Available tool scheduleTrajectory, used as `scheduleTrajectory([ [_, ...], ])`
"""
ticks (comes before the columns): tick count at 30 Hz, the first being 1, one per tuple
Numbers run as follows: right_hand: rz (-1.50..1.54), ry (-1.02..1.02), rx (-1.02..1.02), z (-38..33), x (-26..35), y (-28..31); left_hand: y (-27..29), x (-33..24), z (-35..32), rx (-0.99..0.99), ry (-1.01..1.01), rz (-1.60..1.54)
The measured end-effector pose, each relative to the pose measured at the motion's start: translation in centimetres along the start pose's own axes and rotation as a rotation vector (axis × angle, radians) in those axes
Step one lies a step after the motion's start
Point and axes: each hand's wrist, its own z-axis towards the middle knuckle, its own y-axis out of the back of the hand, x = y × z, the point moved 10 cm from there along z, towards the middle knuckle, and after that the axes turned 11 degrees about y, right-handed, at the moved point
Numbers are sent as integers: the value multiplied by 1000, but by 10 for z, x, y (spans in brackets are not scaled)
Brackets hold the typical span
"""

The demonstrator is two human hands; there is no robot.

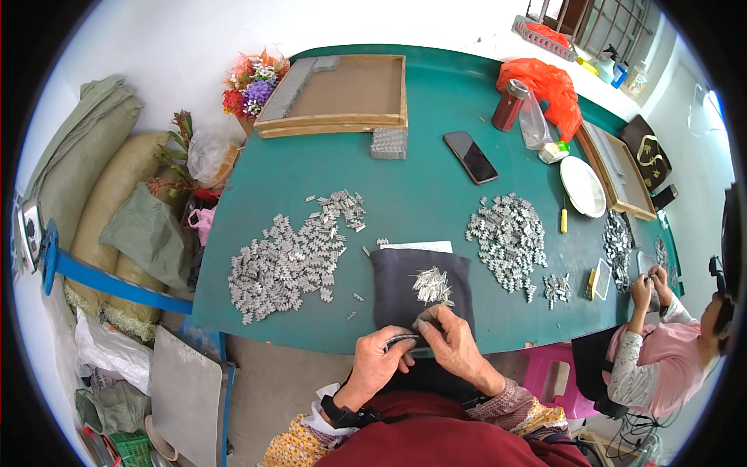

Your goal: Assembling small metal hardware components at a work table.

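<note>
A: What lies on the left of the green worktop [436,167]?

B: A wide scatter of small, shiny metal clips [292,257]. Then a dark cloth pad [397,280] at the near edge, a loose bundle of thin metal pins [433,286] on it.

A: And the hands?

B: The left hand [377,362] is curled shut around a thin dark strip [401,338]; the right hand [451,342] pinches a small metal piece [424,317] just beside it, over the pad.

A: Further right?

B: A second clip heap [507,237], a white plate [583,185], another person's hands [650,284]. White walls behind.
</note>
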Motion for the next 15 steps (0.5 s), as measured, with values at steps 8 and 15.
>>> scheduleTrajectory([
  [8,78,-46,-29,-8,-5,-11,-1,4,2,-9,1,-4],
  [15,83,-61,-75,-15,-17,-15,-3,5,4,6,1,11],
])
